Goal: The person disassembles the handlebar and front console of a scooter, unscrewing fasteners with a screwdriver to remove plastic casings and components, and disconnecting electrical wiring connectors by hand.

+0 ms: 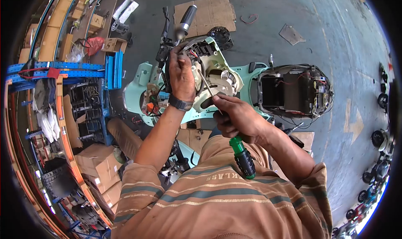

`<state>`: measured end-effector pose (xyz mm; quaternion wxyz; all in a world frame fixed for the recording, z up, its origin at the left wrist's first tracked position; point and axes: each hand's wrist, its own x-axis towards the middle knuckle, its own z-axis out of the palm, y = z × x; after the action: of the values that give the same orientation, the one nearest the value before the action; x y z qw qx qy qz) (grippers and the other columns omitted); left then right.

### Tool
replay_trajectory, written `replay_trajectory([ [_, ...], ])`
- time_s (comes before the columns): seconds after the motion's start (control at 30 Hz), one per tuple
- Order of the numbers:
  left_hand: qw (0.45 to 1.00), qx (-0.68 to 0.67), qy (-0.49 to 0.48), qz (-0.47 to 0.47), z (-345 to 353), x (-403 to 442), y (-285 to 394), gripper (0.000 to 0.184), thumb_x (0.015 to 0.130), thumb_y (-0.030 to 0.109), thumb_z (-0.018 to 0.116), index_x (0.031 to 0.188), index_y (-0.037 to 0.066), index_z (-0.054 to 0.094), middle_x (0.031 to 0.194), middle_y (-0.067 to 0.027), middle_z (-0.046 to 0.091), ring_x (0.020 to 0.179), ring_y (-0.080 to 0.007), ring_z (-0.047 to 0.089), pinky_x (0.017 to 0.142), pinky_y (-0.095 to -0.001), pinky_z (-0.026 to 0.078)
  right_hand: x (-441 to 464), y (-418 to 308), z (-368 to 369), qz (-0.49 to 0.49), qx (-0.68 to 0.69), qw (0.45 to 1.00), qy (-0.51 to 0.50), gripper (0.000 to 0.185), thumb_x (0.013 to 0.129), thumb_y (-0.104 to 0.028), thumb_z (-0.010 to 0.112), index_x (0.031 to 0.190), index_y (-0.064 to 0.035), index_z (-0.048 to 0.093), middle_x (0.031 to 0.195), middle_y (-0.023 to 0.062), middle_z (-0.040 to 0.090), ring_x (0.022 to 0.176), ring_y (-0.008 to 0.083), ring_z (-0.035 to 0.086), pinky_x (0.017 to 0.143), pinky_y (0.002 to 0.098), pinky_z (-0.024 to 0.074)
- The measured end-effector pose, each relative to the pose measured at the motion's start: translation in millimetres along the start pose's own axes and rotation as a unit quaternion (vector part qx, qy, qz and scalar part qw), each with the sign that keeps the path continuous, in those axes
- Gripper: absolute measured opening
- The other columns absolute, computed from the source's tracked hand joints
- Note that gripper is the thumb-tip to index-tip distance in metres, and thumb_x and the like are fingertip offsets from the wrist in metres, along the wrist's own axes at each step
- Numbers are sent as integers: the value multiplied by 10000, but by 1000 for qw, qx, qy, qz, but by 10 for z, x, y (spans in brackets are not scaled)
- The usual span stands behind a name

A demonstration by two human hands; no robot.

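Below me stands a mint-green scooter (247, 73) with panels off and wiring exposed. My left hand (181, 77), a dark band on its wrist, is at the opened handlebar housing (211, 46). Its fingers curl against parts there, and what they hold is hidden. My right hand (238, 117) is closed around a screwdriver (243, 157) with a green and black handle. The handle's end sticks out below the fist, towards my shirt. From the fist a thin shaft slants up and left into the housing, beside my left hand; its tip is hard to see.
A black handlebar grip (188, 17) juts out beyond my left hand. The opened seat compartment (293, 92) lies to the right. Blue and orange shelving (56, 69) stands on the left, with cardboard boxes (98, 163) beside it. Flat cardboard (207, 15) lies on the floor ahead.
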<state>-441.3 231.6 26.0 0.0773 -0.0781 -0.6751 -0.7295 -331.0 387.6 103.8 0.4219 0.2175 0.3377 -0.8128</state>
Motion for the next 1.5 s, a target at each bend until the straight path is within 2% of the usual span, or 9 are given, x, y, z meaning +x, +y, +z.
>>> replay_trajectory([
  [0.03,999,27,-15,-17,-84,-7,-32,517,1023,453,493,1286,8,511,1097,-50,542,947,-110,477,867,-263,405,40,-19,19,5,11,1000,-14,303,1076,-333,399,1146,-87,560,664,-53,307,495,51,230,423,222,175],
  [0.13,1000,6,0,15,-49,18,-48,538,1015,464,510,1303,11,486,1136,-62,555,1008,-135,505,932,-290,411,173,23,14,3,41,999,-26,323,1078,-332,382,1137,-69,560,689,-39,342,488,52,246,414,219,183],
  [0.5,1000,-3,-1,2,-59,26,-31,803,915,672,537,1334,-6,434,1193,-122,550,1083,-176,546,958,-338,461,182,24,82,-5,31,999,-40,247,1074,-329,380,1035,-114,496,652,-64,287,503,55,244,429,228,212],
  [0.77,1000,-9,-16,12,-97,23,-73,788,921,652,550,1338,-7,433,1218,-116,540,1092,-182,540,972,-339,444,181,59,75,-12,40,998,-46,275,1078,-334,364,1097,-104,513,656,-56,285,499,64,244,431,240,213],
  [1.2,998,12,-38,54,-73,-44,-18,860,860,688,608,1344,1,425,1221,-109,534,1112,-183,530,979,-350,434,115,161,100,-26,78,996,-40,244,1075,-335,370,1047,-128,498,671,-42,342,489,59,247,417,234,204],
  [1.3,998,0,-39,47,-75,-32,-17,873,849,700,612,1338,-1,435,1219,-104,532,1103,-180,533,977,-352,436,154,233,9,1,178,979,-95,312,1064,-359,382,1140,-87,515,679,-24,373,514,82,314,443,237,276],
  [1.37,999,-3,-29,45,-80,-33,-22,898,833,734,597,1328,1,448,1217,-94,522,1109,-181,529,979,-355,437,94,284,32,15,253,964,-75,412,1038,-386,400,1202,-34,537,711,33,488,596,141,470,553,266,409],
  [1.4,998,-2,-30,48,-101,-23,-42,898,833,734,597,1328,1,448,1217,-94,522,1109,-181,529,979,-355,437,20,389,-46,-20,215,972,-90,464,1012,-378,421,1210,20,554,783,112,584,743,228,585,704,331,482],
  [1.5,996,-7,-37,81,-133,-5,-32,850,846,693,611,1353,40,412,1262,-96,529,1158,-207,529,1015,-379,436,-290,649,-149,36,249,952,-174,489,1035,-413,395,1232,14,529,843,139,611,791,288,613,767,386,507],
])
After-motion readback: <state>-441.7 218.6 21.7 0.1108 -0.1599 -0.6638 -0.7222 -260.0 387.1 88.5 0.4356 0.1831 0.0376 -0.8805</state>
